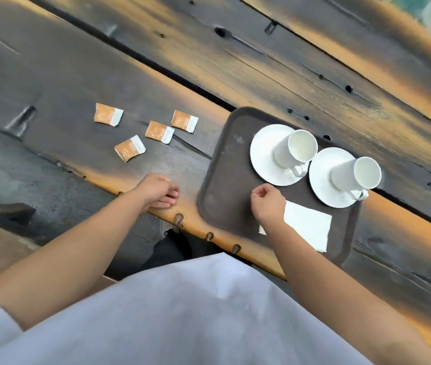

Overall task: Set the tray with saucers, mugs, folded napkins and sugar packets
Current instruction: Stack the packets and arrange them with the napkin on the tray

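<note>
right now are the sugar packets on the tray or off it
Off: all four sugar packets lie on the table, left of the tray.

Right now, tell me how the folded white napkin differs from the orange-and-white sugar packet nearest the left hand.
The folded white napkin lies on the dark brown tray; the orange-and-white sugar packet lies on the wooden table. The napkin is plain white and larger; the packet is orange with one white end. Both lie flat.
</note>
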`<state>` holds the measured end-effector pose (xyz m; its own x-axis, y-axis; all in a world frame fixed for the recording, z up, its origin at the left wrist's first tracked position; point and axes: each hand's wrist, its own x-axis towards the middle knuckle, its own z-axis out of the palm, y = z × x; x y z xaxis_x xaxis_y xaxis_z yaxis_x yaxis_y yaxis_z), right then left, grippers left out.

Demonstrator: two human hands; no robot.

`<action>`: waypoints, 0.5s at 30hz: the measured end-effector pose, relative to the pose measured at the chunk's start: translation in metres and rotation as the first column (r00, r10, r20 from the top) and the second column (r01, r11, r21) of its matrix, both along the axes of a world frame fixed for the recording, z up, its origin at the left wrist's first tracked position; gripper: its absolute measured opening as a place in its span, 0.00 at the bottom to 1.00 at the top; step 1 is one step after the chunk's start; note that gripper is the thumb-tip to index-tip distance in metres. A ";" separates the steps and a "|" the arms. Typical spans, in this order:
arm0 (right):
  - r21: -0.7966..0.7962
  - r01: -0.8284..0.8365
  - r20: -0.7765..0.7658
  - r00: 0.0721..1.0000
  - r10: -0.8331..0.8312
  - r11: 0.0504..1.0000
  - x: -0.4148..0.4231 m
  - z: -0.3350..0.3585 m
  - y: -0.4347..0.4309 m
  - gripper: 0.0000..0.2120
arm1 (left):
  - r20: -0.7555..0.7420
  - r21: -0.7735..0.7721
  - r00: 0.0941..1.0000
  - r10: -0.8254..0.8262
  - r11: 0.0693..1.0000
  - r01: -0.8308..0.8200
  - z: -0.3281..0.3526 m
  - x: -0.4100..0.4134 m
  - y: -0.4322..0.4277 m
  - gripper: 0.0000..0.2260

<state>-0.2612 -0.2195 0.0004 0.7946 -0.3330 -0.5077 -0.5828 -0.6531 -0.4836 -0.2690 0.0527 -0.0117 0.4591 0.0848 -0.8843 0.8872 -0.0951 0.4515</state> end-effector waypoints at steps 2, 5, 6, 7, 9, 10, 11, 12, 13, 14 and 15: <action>0.024 -0.108 -0.005 0.994 0.108 0.994 0.009 0.001 0.030 0.07 | -0.009 0.032 1.000 0.027 0.999 -0.027 0.000 -0.007 0.029 0.07; 0.050 -0.234 -0.032 0.971 0.235 0.971 0.018 0.001 0.063 0.07 | -0.010 0.059 0.998 0.057 0.997 -0.056 -0.001 -0.016 0.060 0.07; 0.057 -0.267 -0.040 0.962 0.270 0.962 0.019 0.001 0.072 0.07 | -0.007 0.062 0.998 0.070 0.996 -0.070 -0.001 -0.019 0.067 0.07; 0.062 -0.295 -0.047 0.953 0.298 0.954 0.020 0.001 0.080 0.07 | -0.005 0.065 0.997 0.083 0.994 -0.082 0.000 -0.020 0.072 0.07; 0.071 -0.340 -0.057 0.937 0.344 0.938 0.021 0.001 0.094 0.07 | 0.000 0.067 0.995 0.102 0.993 -0.101 0.000 -0.022 0.079 0.07; 0.074 -0.364 -0.059 0.928 0.369 0.928 0.022 0.001 0.099 0.07 | 0.005 0.065 0.994 0.109 0.992 -0.109 0.001 -0.022 0.081 0.06; 0.074 -0.391 -0.061 0.916 0.395 0.917 0.023 0.001 0.104 0.07 | 0.013 0.061 0.993 0.118 0.991 -0.119 0.002 -0.022 0.082 0.07; 0.071 -0.416 -0.068 0.905 0.421 0.906 0.026 0.002 0.110 0.07 | 0.022 0.060 0.992 0.126 0.990 -0.127 0.003 -0.021 0.084 0.07; 0.065 -0.436 -0.077 0.895 0.440 0.898 0.028 0.002 0.115 0.08 | 0.031 0.063 0.991 0.132 0.989 -0.134 0.003 -0.021 0.087 0.07; 0.059 -0.451 -0.085 0.886 0.455 0.890 0.031 0.003 0.121 0.08 | 0.040 0.070 0.990 0.139 0.988 -0.141 0.003 -0.022 0.089 0.07; 0.056 -0.467 -0.096 0.877 0.471 0.882 0.034 0.004 0.128 0.09 | 0.052 0.083 0.988 0.146 0.985 -0.150 0.002 -0.022 0.092 0.06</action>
